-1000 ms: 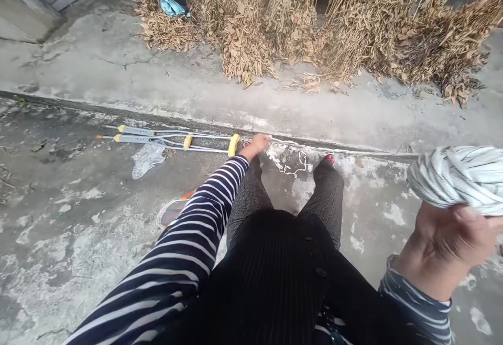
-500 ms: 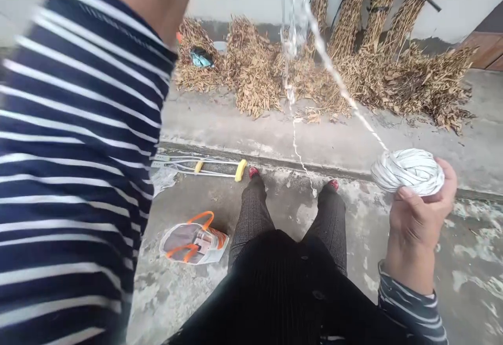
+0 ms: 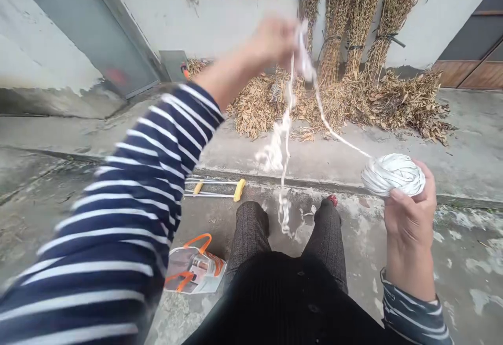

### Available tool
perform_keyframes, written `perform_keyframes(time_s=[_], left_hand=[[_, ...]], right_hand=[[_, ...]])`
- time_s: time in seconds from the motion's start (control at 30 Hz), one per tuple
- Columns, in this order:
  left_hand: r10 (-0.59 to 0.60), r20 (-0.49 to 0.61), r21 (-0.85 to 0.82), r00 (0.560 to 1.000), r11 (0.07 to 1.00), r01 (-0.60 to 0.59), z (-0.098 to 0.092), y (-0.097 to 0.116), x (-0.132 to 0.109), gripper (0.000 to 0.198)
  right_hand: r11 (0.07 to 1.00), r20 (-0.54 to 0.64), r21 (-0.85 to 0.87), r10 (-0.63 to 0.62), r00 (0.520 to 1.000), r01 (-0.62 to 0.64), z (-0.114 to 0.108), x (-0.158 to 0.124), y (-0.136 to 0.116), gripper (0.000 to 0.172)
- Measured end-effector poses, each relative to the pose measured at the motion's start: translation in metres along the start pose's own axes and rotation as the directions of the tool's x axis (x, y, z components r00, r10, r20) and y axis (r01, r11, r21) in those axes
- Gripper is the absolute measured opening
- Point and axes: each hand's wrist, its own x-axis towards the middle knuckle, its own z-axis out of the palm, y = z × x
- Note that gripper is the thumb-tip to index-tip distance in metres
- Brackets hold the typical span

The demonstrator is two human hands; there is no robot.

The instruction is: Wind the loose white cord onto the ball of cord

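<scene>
My right hand [image 3: 411, 214] is closed around a ball of white cord [image 3: 395, 174], thumb in front and fingers behind. From the ball a strand runs up and left to my left hand [image 3: 277, 38], which is raised ahead of me at arm's length. Blurred by motion, the left hand looks closed on the white cord [image 3: 303, 54]. Below it dangle loose, kinked lengths of the cord [image 3: 286, 125], reaching down between my knees. A thin end of it seems to lie on the ground by my right foot.
Dry plant bundles [image 3: 356, 30] lean on the white wall, with loose dry stalks [image 3: 255, 104] at their base. A step edge [image 3: 349, 187] crosses ahead. On my left lie a crutch with yellow pads [image 3: 239, 190] and a bag with orange handles [image 3: 200, 277]. A grey door [image 3: 106, 25] stands far left.
My left hand has come down and forward into view, bringing the cord with it. Loose strands swing below it. My right hand still holds the ball, and the view has tilted up.
</scene>
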Motion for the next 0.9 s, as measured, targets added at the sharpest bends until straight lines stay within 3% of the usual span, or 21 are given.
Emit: perform_keyframes(time_s=[0.1, 0.17, 0.23, 0.27, 0.33, 0.4, 0.5, 0.53, 0.6, 0.67, 0.7, 0.8, 0.87, 0.9], left_hand=[[-0.190, 0.270, 0.104, 0.944, 0.980, 0.167, 0.045, -0.070, -0.040, 0.016], [-0.371, 0.296, 0.221, 0.880, 0.923, 0.314, 0.080, -0.126, -0.074, 0.018], [-0.422, 0.270, 0.216, 0.866, 0.903, 0.372, 0.115, -0.167, -0.105, 0.020], [-0.428, 0.272, 0.205, 0.862, 0.901, 0.383, 0.132, -0.178, -0.118, 0.026], [-0.369, 0.325, 0.088, 0.871, 0.929, 0.361, 0.165, -0.178, -0.140, 0.041], [-0.200, 0.421, -0.182, 0.885, 0.937, 0.298, 0.196, -0.158, -0.155, 0.047], [0.090, 0.482, -0.574, 0.871, 0.784, 0.237, 0.232, -0.124, -0.170, 0.031], [0.119, 0.479, -0.623, 0.870, 0.744, 0.241, 0.240, -0.119, -0.173, 0.023], [0.089, 0.454, -0.634, 0.887, 0.731, 0.251, 0.248, -0.126, -0.180, 0.028], [0.013, 0.431, -0.543, 0.902, 0.802, 0.248, 0.248, -0.151, -0.187, 0.034], [-0.038, 0.430, -0.460, 0.902, 0.851, 0.255, 0.247, -0.167, -0.191, 0.034], [-0.214, 0.470, -0.170, 0.856, 0.930, 0.326, 0.242, -0.217, -0.206, 0.033], [-0.312, 0.473, -0.050, 0.824, 0.924, 0.379, 0.242, -0.242, -0.214, 0.031], [-0.346, 0.463, -0.019, 0.816, 0.917, 0.399, 0.242, -0.251, -0.217, 0.030]], right_hand=[[0.998, 0.064, -0.053, 0.045, 0.997, -0.041, -0.006, 0.001, 0.001, 0.068], [0.994, 0.077, -0.052, 0.096, 0.992, -0.093, -0.004, 0.001, 0.002, 0.069], [0.984, 0.082, -0.052, 0.172, 0.982, -0.168, 0.001, 0.003, 0.007, 0.072], [0.975, 0.090, -0.055, 0.222, 0.971, -0.217, 0.005, 0.003, 0.011, 0.073], [0.943, 0.116, -0.071, 0.331, 0.937, -0.324, 0.015, 0.004, 0.022, 0.077], [0.904, 0.150, -0.109, 0.427, 0.892, -0.414, 0.027, 0.004, 0.034, 0.080], [0.847, 0.229, -0.179, 0.531, 0.816, -0.501, 0.048, 0.006, 0.043, 0.076], [0.838, 0.255, -0.186, 0.545, 0.799, -0.513, 0.053, 0.009, 0.042, 0.073], [0.837, 0.289, -0.171, 0.547, 0.786, -0.520, 0.059, 0.022, 0.034, 0.067], [0.853, 0.271, -0.139, 0.522, 0.809, -0.504, 0.056, 0.042, 0.022, 0.061], [0.874, 0.231, -0.111, 0.485, 0.843, -0.472, 0.051, 0.053, 0.015, 0.058], [0.943, 0.034, 0.008, 0.333, 0.942, -0.334, 0.033, 0.080, -0.007, 0.043], [0.952, 0.016, 0.035, 0.304, 0.953, -0.304, 0.022, 0.088, -0.023, 0.031], [0.946, 0.020, 0.074, 0.315, 0.949, -0.316, 0.017, 0.090, -0.032, 0.039]])
